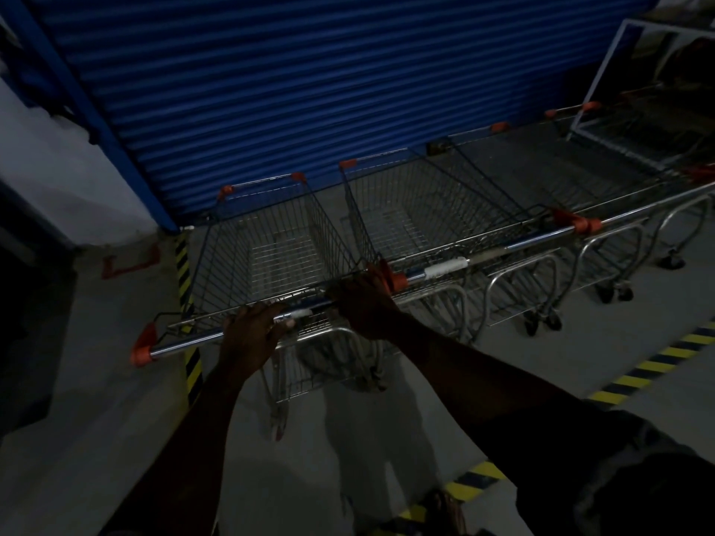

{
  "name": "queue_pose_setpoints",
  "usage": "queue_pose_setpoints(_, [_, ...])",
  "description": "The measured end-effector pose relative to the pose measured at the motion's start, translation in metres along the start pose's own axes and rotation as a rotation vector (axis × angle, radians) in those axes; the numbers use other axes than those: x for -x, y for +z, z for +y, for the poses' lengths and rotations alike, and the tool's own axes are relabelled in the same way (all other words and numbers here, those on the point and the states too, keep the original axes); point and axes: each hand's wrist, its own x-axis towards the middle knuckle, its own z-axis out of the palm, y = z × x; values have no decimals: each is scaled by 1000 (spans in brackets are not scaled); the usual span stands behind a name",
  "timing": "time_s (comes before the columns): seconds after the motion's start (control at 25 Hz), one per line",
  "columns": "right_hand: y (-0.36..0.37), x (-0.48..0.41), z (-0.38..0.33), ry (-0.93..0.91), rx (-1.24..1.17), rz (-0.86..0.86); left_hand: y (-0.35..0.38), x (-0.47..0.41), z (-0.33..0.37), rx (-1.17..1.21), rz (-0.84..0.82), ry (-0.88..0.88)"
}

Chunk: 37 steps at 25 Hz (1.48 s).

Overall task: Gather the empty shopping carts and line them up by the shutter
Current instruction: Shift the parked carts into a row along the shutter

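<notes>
Head view, dim light. My left hand [251,334] curls over the chrome handle bar [185,344] of the nearest shopping cart [271,245], with the fingers wrapped across the top of the bar, left of its middle. My right hand [363,303] grips the same bar at its right end, just beside the orange end cap [398,281]. The cart is empty, and its front points at the blue roller shutter [309,71], near the shutter's foot. Just beside it on the right stands a second cart [418,214], also nose to the shutter, its handle in line with mine. A third cart [541,176] stands farther right. The three form one row along the shutter. Yellow-and-black hazard stripes [654,365] cross the grey floor [96,419] at right. A white metal frame [597,79] stands at the row's far end.
</notes>
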Motion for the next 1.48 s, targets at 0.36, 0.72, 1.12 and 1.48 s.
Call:
queue_pose_setpoints(0.36, [-2, -2, 3, 6, 3, -28, 0, -4, 1, 14, 12, 10])
queue_pose_setpoints(0.72, [-2, 0, 6, 36, -21, -49, 4, -2, 4, -26, 47, -8])
queue_pose_setpoints(1.12, [-47, 66, 82, 325, -27, -42, 28, -37, 113, -6, -56, 252])
queue_pose_setpoints(1.48, [-46, 70, 129, 155, 19, -172, 47, -66, 205, 171, 186, 105])
